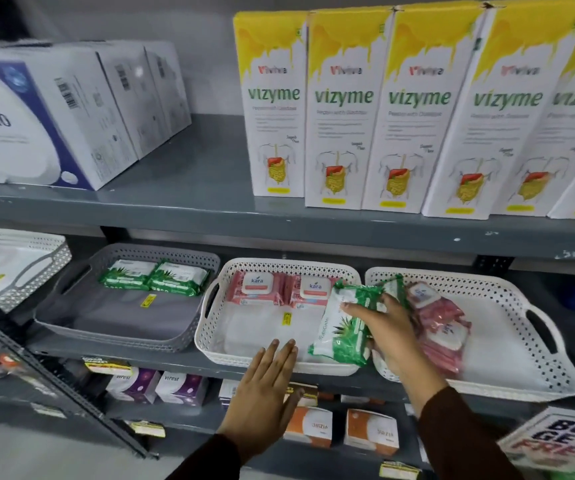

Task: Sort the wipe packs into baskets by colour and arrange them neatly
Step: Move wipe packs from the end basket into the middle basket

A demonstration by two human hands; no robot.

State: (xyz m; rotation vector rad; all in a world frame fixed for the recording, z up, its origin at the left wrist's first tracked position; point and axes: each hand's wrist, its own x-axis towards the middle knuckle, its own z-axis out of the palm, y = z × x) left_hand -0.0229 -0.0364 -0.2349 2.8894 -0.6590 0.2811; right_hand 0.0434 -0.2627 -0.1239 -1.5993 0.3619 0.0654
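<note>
Three baskets stand on the middle shelf. The grey basket on the left holds two green wipe packs side by side at its back. The middle white basket holds two pink packs at its back. The right white basket holds a loose pile of pink packs. My right hand grips a green wipe pack over the gap between the two white baskets. A second green pack pokes up behind that hand. My left hand hovers flat, fingers apart, at the middle basket's front rim.
A stack of white baskets sits at the far left of the shelf. Tall yellow-and-white boxes and white cartons fill the shelf above. Small boxes line the shelf below. A sloping grey shelf upright crosses the lower left.
</note>
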